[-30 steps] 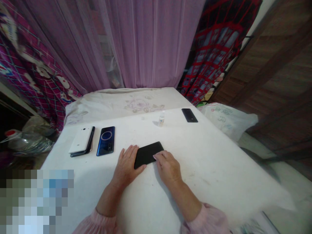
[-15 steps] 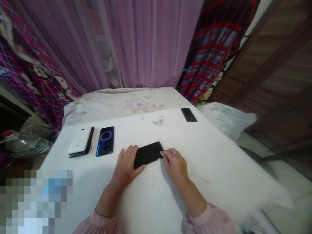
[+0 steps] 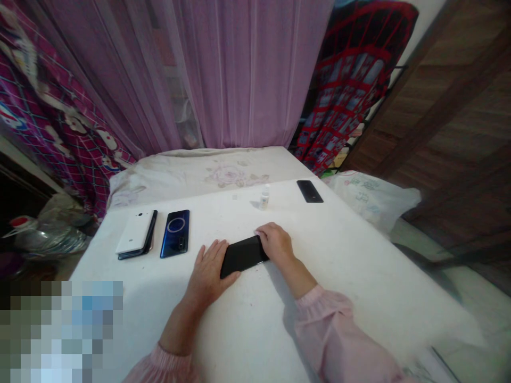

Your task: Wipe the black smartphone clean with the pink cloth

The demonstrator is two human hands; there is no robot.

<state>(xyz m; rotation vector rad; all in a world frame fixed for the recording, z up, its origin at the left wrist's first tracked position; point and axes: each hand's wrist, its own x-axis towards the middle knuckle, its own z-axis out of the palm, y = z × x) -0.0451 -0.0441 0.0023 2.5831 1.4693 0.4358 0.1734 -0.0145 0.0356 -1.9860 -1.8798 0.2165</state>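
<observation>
A black smartphone (image 3: 243,256) lies screen up on the white table, slightly tilted. My left hand (image 3: 207,271) clasps its left end, thumb along the near edge and fingers at the far corner. At the opposite end, my right hand (image 3: 275,242) is closed, thumb and forefinger pinched at the far right corner. Whatever is between those fingertips is too small to make out. To the left lie a blue phone (image 3: 174,234) with a pale ring on its back and a white phone (image 3: 136,231) stacked on darker ones. Beyond the right hand stands a small clear bottle (image 3: 264,200).
A dark phone (image 3: 310,191) lies near the table's far right edge. White cloth (image 3: 351,276) covers the table, with a flowered part (image 3: 191,173) at the back. A plastic bag (image 3: 371,199) hangs by the right edge. A large bottle (image 3: 48,234) stands left of the table.
My right hand has moved from the near right corner of the black smartphone up along its right end to the far corner. My left hand keeps its place. The view has shifted slightly.
</observation>
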